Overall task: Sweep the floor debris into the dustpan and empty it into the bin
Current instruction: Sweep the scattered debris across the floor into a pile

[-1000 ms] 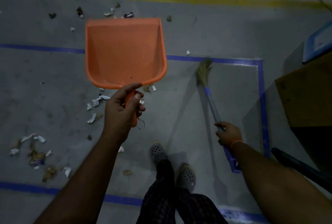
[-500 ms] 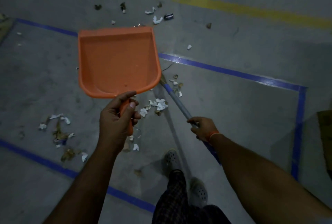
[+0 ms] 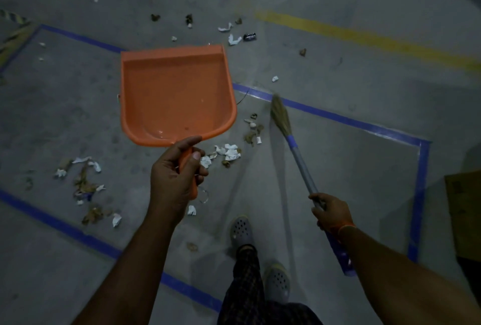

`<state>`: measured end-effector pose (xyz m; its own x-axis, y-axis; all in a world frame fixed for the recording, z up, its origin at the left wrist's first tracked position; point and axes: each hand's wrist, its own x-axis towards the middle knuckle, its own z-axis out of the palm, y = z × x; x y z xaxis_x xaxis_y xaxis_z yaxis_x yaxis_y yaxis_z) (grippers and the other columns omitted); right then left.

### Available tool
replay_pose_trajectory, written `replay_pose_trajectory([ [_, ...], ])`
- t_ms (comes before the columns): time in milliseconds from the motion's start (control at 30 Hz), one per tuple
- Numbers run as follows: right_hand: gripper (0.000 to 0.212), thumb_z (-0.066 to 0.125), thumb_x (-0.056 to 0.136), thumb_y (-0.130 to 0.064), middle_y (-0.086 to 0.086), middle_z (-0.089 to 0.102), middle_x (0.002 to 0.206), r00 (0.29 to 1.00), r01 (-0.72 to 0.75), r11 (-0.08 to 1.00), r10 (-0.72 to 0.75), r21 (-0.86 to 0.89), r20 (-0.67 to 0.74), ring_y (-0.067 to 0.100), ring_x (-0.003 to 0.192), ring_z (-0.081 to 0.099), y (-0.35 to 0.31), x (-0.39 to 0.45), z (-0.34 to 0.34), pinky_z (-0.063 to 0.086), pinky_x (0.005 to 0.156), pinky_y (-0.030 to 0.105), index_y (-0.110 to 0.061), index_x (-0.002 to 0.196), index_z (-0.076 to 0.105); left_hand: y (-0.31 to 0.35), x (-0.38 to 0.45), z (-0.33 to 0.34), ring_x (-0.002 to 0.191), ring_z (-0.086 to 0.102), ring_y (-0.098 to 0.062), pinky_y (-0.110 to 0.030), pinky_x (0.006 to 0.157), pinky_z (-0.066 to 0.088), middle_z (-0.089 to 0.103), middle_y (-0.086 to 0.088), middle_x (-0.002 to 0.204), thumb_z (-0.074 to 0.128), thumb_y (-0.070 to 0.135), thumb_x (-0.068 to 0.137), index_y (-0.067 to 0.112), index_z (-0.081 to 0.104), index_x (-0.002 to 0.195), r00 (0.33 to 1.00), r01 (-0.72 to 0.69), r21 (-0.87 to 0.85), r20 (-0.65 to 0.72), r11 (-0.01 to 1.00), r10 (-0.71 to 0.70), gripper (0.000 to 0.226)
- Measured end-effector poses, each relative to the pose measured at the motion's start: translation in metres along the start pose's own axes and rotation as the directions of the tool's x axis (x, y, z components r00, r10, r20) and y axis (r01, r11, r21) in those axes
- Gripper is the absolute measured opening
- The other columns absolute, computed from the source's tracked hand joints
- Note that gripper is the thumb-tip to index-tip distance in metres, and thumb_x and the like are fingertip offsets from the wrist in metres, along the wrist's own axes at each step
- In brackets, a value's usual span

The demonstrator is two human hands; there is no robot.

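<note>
My left hand [image 3: 175, 176] grips the handle of an orange dustpan [image 3: 174, 92], held above the floor with its empty tray facing up. My right hand [image 3: 329, 211] holds the grey and blue shaft of a small broom [image 3: 282, 118], whose straw head touches the floor beside a blue tape line. White paper scraps and brown bits [image 3: 229, 152] lie just below the dustpan, between it and the broom head. A second heap of debris [image 3: 83, 184] lies on the floor at the left. More scraps [image 3: 234, 38] are scattered beyond the dustpan.
Blue tape lines [image 3: 419, 194] frame a rectangle on the grey concrete floor, and a yellow line [image 3: 364, 38] runs at the upper right. A cardboard box [image 3: 464, 215] stands at the right edge. My feet in grey clogs [image 3: 242, 228] are at the bottom centre.
The broom head swung out from under the dustpan to the right, onto the blue tape line. The dustpan stayed raised in my left hand. The view shifted slightly.
</note>
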<state>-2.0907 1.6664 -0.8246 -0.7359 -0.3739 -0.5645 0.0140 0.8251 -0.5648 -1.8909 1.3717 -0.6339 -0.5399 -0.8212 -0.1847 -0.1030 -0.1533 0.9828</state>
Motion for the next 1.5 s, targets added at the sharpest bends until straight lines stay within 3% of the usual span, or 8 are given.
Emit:
replay_pose_trajectory([
  [233, 0.031, 0.062, 0.082, 0.0, 0.014, 0.068, 0.089, 0.995, -0.076, 0.997, 0.076, 0.013, 0.059, 0.023, 0.044, 0.062, 0.009, -0.034, 0.024, 0.054, 0.04, 0.03, -0.02, 0.104, 0.07, -0.004, -0.012, -0.014, 0.064, 0.06, -0.017, -0.027, 0.056, 0.05, 0.068, -0.007, 0.094, 0.057, 0.0, 0.1, 0.014, 0.07, 0.122, 1.0, 0.008, -0.003, -0.004, 1.0, -0.008, 0.028],
  [433, 0.032, 0.064, 0.085, -0.006, 0.008, 0.066, 0.095, 0.97, 0.082, 0.994, -0.061, -0.079, 0.236, 0.017, 0.048, 0.061, -0.048, -0.015, 0.059, 0.056, 0.046, 0.027, -0.024, 0.111, 0.07, -0.005, 0.009, -0.026, 0.063, 0.06, -0.017, -0.027, 0.055, 0.05, 0.068, -0.01, 0.096, 0.057, 0.0, 0.101, 0.015, 0.07, 0.121, 1.0, 0.025, -0.004, -0.017, 1.0, -0.025, 0.028],
  [633, 0.032, 0.065, 0.085, -0.009, 0.005, 0.067, 0.085, 0.925, 0.237, 0.968, -0.2, -0.08, 0.322, 0.01, 0.044, 0.059, -0.116, 0.023, 0.063, 0.053, 0.044, 0.023, -0.027, 0.111, 0.07, 0.007, 0.061, -0.03, 0.061, 0.06, -0.014, -0.025, 0.054, 0.049, 0.065, -0.01, 0.094, 0.056, -0.003, 0.1, 0.007, 0.067, 0.124, 0.998, 0.041, -0.028, -0.038, 0.999, -0.043, 0.028],
  [733, 0.033, 0.066, 0.084, -0.008, 0.005, 0.068, 0.08, 0.937, 0.241, 0.969, -0.219, -0.054, 0.272, 0.005, 0.041, 0.058, -0.135, 0.042, 0.054, 0.051, 0.043, 0.021, -0.028, 0.109, 0.07, 0.009, 0.087, -0.026, 0.062, 0.06, -0.016, -0.025, 0.054, 0.05, 0.067, -0.006, 0.092, 0.056, -0.003, 0.1, 0.004, 0.066, 0.126, 0.999, 0.028, -0.004, -0.019, 1.0, -0.028, 0.028],
  [833, 0.033, 0.066, 0.083, -0.007, 0.007, 0.069, 0.077, 0.961, 0.215, 0.976, -0.203, -0.044, 0.187, 0.014, 0.044, 0.062, -0.143, 0.061, 0.033, 0.053, 0.044, 0.023, -0.028, 0.107, 0.07, 0.012, 0.112, -0.017, 0.064, 0.062, -0.017, -0.027, 0.055, 0.051, 0.071, 0.003, 0.09, 0.057, -0.001, 0.101, 0.007, 0.067, 0.125, 1.0, 0.018, 0.01, 0.0, 1.0, -0.018, 0.028],
  [1200, 0.029, 0.065, 0.081, -0.003, 0.015, 0.069, 0.089, 0.998, -0.031, 0.997, 0.026, -0.077, -0.063, 0.024, 0.047, 0.066, -0.138, 0.167, -0.068, 0.051, 0.039, 0.022, -0.018, 0.105, 0.071, 0.023, 0.191, 0.035, 0.064, 0.06, -0.017, -0.026, 0.055, 0.051, 0.069, -0.002, 0.088, 0.058, -0.002, 0.099, 0.012, 0.069, 0.122, 0.999, 0.029, -0.009, -0.02, 1.0, -0.029, 0.029],
  [1400, 0.034, 0.064, 0.08, -0.005, 0.011, 0.068, 0.096, 0.991, 0.037, 0.983, -0.012, -0.182, 0.134, 0.02, 0.05, 0.062, -0.154, 0.208, -0.072, 0.056, 0.047, 0.028, -0.023, 0.108, 0.071, 0.024, 0.23, 0.074, 0.066, 0.061, -0.017, -0.027, 0.056, 0.052, 0.068, -0.007, 0.091, 0.058, 0.001, 0.1, 0.012, 0.069, 0.124, 0.996, 0.061, -0.008, -0.066, 0.998, -0.062, 0.028],
  [1500, 0.034, 0.063, 0.083, -0.007, 0.004, 0.066, 0.1, 0.947, 0.189, 0.951, -0.109, -0.246, 0.303, 0.009, 0.056, 0.057, -0.175, 0.224, -0.079, 0.053, 0.059, 0.017, -0.023, 0.112, 0.071, 0.033, 0.25, 0.105, 0.063, 0.061, -0.015, -0.026, 0.054, 0.051, 0.068, -0.01, 0.094, 0.057, -0.001, 0.1, 0.016, 0.069, 0.12, 0.994, 0.054, -0.027, -0.092, 0.998, -0.057, 0.029],
])
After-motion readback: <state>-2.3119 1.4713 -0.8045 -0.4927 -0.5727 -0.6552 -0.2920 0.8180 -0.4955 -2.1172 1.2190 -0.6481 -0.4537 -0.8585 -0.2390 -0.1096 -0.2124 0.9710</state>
